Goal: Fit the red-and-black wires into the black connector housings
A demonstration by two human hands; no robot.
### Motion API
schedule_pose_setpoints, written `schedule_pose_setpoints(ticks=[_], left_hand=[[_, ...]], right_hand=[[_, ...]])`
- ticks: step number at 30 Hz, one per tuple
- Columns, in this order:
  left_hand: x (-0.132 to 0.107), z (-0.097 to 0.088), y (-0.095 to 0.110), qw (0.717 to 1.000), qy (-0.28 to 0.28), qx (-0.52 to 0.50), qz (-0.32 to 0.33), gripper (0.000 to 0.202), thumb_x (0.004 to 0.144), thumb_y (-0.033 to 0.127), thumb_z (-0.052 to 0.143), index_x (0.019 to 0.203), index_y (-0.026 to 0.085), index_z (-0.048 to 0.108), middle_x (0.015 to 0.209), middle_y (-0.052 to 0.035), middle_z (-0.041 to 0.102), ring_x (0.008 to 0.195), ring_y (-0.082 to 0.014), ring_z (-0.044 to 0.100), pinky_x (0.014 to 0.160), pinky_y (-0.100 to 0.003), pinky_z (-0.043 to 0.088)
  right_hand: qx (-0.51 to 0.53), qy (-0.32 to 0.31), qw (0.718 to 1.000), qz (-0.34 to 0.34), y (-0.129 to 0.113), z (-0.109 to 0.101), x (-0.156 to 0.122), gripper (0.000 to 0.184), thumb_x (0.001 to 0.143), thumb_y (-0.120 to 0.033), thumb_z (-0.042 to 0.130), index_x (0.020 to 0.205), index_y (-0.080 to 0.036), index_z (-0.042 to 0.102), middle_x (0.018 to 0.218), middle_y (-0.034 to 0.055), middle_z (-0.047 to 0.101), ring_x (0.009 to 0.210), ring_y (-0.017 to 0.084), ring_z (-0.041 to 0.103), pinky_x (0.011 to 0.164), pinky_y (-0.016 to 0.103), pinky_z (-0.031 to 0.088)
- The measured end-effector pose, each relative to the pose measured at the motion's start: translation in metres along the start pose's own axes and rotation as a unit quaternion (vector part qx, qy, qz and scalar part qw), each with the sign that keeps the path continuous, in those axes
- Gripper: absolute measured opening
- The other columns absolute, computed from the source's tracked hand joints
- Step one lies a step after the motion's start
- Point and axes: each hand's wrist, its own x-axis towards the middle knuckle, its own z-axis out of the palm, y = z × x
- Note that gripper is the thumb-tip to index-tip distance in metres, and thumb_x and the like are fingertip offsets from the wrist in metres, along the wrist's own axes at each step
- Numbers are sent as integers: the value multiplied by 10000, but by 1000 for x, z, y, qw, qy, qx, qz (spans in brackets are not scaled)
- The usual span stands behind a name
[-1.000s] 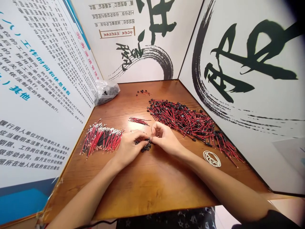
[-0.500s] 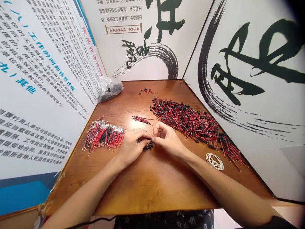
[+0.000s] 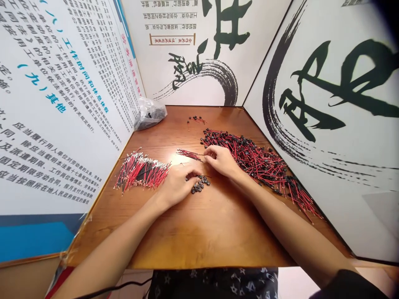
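Note:
My left hand is closed in a pinch over a small heap of black connectors. A thin dark wire sticks out to the right from its fingertips; whatever else they hold is hidden. Farther forward, my right hand pinches a thin wire at the right end of a small bundle of red and black wires. To the left of my left hand lies a dense pile of red and black wires with bare pale ends.
A large heap of red-black wires with black connectors stretches along the right wall panel. A few similar pieces lie at the back. A clear plastic bag with dark contents stands in the back left corner. Printed panels enclose the wooden table.
My right hand has left my left hand's fingertips and moved forward to the small wire bundle. My left hand stays over the connectors. The view has shifted slightly.

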Motion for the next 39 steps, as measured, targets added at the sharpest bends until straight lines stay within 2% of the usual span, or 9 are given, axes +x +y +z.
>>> schedule_pose_setpoints(ticks=[7, 12, 18, 22, 26, 28, 30, 35, 39], left_hand=[[1, -2, -3, 1000, -13, 5, -3, 174, 757, -8, 684, 809, 156, 710, 779, -9, 712, 687, -130, 619, 683, -254, 464], [3, -4, -4, 1000, -16, 6, -17, 191, 752, -10, 661, 807, 168, 708, 774, -4, 707, 684, -136, 615, 671, -263, 469], [7, -8, -4, 999, 4, -2, -51, 175, 743, 1, 634, 790, 159, 692, 736, -4, 693, 644, -130, 590, 633, -264, 480], [8, -9, -8, 996, 6, -40, -80, 136, 755, 31, 647, 812, 149, 682, 769, -23, 699, 698, -143, 621, 663, -279, 508], [8, -9, -13, 992, 21, -85, -87, 132, 743, 37, 654, 801, 147, 699, 937, -66, 688, 852, -174, 645, 699, -291, 548], [8, -9, -13, 991, 24, -105, -79, 138, 740, 37, 652, 793, 148, 715, 1022, -81, 671, 886, -176, 646, 696, -285, 561], [8, -10, -13, 992, 15, -106, -63, 139, 751, 42, 654, 797, 151, 727, 1047, -85, 672, 905, -179, 648, 719, -293, 564], [9, -12, -13, 999, -14, -46, -10, 151, 793, 53, 667, 853, 174, 736, 921, -58, 723, 914, -197, 656, 858, -366, 515], [9, -12, -11, 1000, -11, -22, -10, 153, 796, 46, 677, 859, 172, 736, 906, -52, 735, 874, -191, 669, 817, -343, 518]], right_hand=[[-83, 7, 996, 4, 5, 19, 16, 94, 833, -216, 577, 766, -206, 642, 888, 66, 648, 802, 207, 575, 630, 288, 376], [-81, 22, 996, 17, 1, 16, 12, 128, 821, -176, 538, 748, -204, 639, 844, 62, 648, 781, 202, 567, 646, 294, 376], [-10, 33, 999, 36, -3, -2, -8, 113, 785, -174, 535, 703, -198, 610, 684, 16, 635, 639, 166, 554, 625, 285, 395], [63, 43, 996, 51, -10, -15, -28, 116, 782, -204, 530, 682, -190, 586, 584, -13, 562, 540, 138, 490, 563, 274, 378], [226, 35, 968, 103, -16, -23, -45, 119, 751, -263, 570, 663, -184, 575, 568, -28, 496, 519, 122, 424, 516, 268, 329], [270, 25, 955, 121, -17, -25, -50, 125, 736, -275, 585, 654, -182, 572, 575, -30, 490, 524, 118, 414, 512, 266, 314], [289, 17, 949, 123, -17, -25, -51, 124, 728, -275, 593, 650, -181, 572, 580, -31, 490, 530, 116, 411, 514, 266, 307], [294, 8, 949, 112, -18, -27, -51, 114, 731, -257, 583, 645, -184, 568, 598, -28, 505, 549, 119, 429, 526, 265, 319], [255, 5, 964, 82, -19, -28, -51, 120, 768, -250, 565, 667, -187, 580, 629, -15, 555, 575, 132, 474, 555, 271, 358]])
